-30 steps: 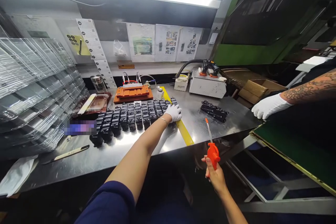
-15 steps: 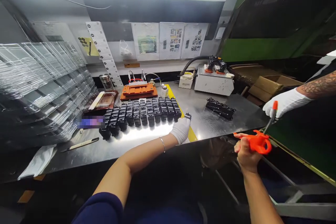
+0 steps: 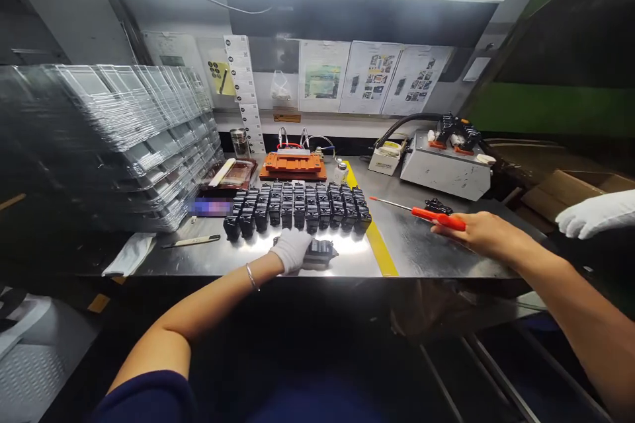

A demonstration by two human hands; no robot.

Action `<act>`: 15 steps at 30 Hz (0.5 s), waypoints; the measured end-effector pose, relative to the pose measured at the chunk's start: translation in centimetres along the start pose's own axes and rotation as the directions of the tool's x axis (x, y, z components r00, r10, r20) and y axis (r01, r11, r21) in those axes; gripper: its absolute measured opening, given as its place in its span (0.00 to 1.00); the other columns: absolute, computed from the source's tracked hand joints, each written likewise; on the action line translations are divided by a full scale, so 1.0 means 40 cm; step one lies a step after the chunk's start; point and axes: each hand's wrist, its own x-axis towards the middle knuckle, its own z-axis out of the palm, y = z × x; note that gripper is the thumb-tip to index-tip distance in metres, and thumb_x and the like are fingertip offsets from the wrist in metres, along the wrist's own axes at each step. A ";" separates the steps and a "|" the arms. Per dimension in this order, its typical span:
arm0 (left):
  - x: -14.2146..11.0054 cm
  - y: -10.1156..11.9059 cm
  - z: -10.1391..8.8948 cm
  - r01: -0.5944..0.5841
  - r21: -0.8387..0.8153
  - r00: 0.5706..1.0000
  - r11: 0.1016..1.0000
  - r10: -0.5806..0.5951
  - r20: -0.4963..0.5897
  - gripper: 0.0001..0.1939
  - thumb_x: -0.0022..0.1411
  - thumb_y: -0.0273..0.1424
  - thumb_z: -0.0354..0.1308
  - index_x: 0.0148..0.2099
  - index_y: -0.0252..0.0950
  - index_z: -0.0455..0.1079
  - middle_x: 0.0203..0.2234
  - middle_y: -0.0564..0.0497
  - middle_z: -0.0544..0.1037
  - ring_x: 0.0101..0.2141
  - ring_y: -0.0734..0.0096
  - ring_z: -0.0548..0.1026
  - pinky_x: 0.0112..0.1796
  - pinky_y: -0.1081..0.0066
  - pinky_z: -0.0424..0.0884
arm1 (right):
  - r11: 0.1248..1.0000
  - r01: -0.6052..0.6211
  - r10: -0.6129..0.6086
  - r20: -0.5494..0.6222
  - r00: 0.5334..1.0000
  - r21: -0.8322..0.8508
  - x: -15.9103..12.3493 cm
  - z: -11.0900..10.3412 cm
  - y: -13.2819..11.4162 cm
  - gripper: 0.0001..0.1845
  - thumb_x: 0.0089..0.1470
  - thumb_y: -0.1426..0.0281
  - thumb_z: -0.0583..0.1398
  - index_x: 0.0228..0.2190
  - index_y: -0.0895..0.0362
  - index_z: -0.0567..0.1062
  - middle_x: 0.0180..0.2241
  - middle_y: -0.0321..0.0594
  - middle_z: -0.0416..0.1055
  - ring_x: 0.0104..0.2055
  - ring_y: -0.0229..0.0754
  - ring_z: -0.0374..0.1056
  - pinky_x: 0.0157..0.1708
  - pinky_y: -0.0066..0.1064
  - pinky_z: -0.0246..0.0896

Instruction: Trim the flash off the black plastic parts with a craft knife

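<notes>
My left hand (image 3: pixel 292 250), in a white glove, is closed on a black moulded part (image 3: pixel 319 251) at the table's front edge. The glove hides the left end of that part. Just behind it stand several similar black parts (image 3: pixel 299 205) in a tight row. My bare right hand (image 3: pixel 483 232) grips the red handle of an air blow gun (image 3: pixel 436 217) over the right of the table. Its thin metal nozzle points left toward the row and ends in a red tip. Behind the blow gun lies one more black part (image 3: pixel 437 205), partly hidden.
Clear plastic trays (image 3: pixel 163 145) are stacked high on the left. An orange fixture (image 3: pixel 292 165) and a small bottle (image 3: pixel 340 172) stand behind the row. A grey box machine (image 3: pixel 446 165) sits back right. A co-worker's gloved hand (image 3: pixel 590 215) reaches in from the right. Yellow tape (image 3: pixel 381 248) crosses the table.
My left hand has moved left, from the yellow tape to in front of the row. My right hand has brought the blow gun up over the table, its nozzle now pointing left. The view has shifted.
</notes>
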 end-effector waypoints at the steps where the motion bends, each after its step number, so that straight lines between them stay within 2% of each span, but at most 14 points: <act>1: -0.007 -0.030 -0.001 0.016 0.021 1.000 1.000 -0.016 -0.015 0.24 0.50 0.48 0.65 0.43 0.36 0.73 0.41 0.37 0.79 0.44 0.44 0.76 0.45 0.52 0.70 | 1.000 0.017 -0.016 0.070 0.997 -0.011 0.023 -0.012 -0.034 0.29 0.49 0.43 0.63 0.25 0.58 0.79 0.17 0.39 0.70 0.19 0.40 0.66 0.21 0.28 0.49; 3: -0.018 -0.075 0.001 0.034 0.060 0.999 0.998 -0.031 -0.044 0.19 0.53 0.40 0.64 0.45 0.35 0.73 0.43 0.36 0.79 0.45 0.45 0.76 0.47 0.52 0.69 | 0.998 0.056 -0.049 0.169 0.984 -0.037 0.069 -0.030 -0.099 0.33 0.49 0.42 0.61 0.20 0.61 0.76 0.16 0.39 0.68 0.16 0.36 0.62 0.21 0.28 0.47; 6: -0.028 -0.108 0.010 0.041 0.079 0.997 0.996 -0.035 -0.076 0.14 0.56 0.34 0.61 0.46 0.37 0.72 0.42 0.39 0.79 0.46 0.48 0.77 0.48 0.54 0.69 | 0.995 0.068 -0.050 0.223 0.973 -0.072 0.139 -0.054 -0.175 0.35 0.52 0.43 0.58 0.15 0.63 0.72 0.13 0.36 0.63 0.14 0.30 0.57 0.21 0.27 0.46; 8: -0.033 -0.110 0.016 0.049 0.071 0.995 0.996 -0.042 -0.096 0.15 0.56 0.36 0.62 0.45 0.37 0.72 0.41 0.39 0.80 0.45 0.49 0.77 0.46 0.55 0.70 | 0.994 0.082 -0.066 0.219 0.974 -0.066 0.182 -0.067 -0.221 0.35 0.56 0.45 0.58 0.14 0.61 0.71 0.13 0.35 0.62 0.13 0.29 0.56 0.19 0.25 0.46; 11: -0.037 -0.101 0.016 0.074 0.047 0.991 0.996 -0.068 -0.119 0.17 0.55 0.41 0.63 0.43 0.35 0.72 0.40 0.39 0.80 0.44 0.47 0.78 0.44 0.56 0.71 | 0.991 0.129 -0.122 0.232 0.965 -0.018 0.231 -0.073 -0.311 0.33 0.58 0.46 0.58 0.16 0.59 0.71 0.15 0.37 0.65 0.15 0.34 0.60 0.17 0.26 0.51; 14: -0.040 -0.095 0.014 0.091 0.024 0.988 0.996 -0.087 -0.126 0.19 0.55 0.44 0.63 0.42 0.35 0.72 0.40 0.39 0.80 0.44 0.48 0.78 0.44 0.56 0.72 | 0.958 0.285 -0.284 0.214 0.935 0.027 0.245 -0.051 -0.417 0.32 0.58 0.46 0.59 0.17 0.59 0.72 0.15 0.35 0.65 0.15 0.34 0.61 0.18 0.24 0.52; 15: -0.041 -0.096 0.016 0.092 0.017 0.988 0.996 -0.089 -0.127 0.19 0.55 0.44 0.63 0.44 0.35 0.71 0.40 0.40 0.80 0.44 0.49 0.78 0.43 0.57 0.72 | 0.937 0.350 -0.348 0.165 0.923 0.020 0.241 -0.040 -0.446 0.32 0.57 0.46 0.60 0.16 0.60 0.72 0.14 0.33 0.63 0.15 0.32 0.60 0.19 0.22 0.51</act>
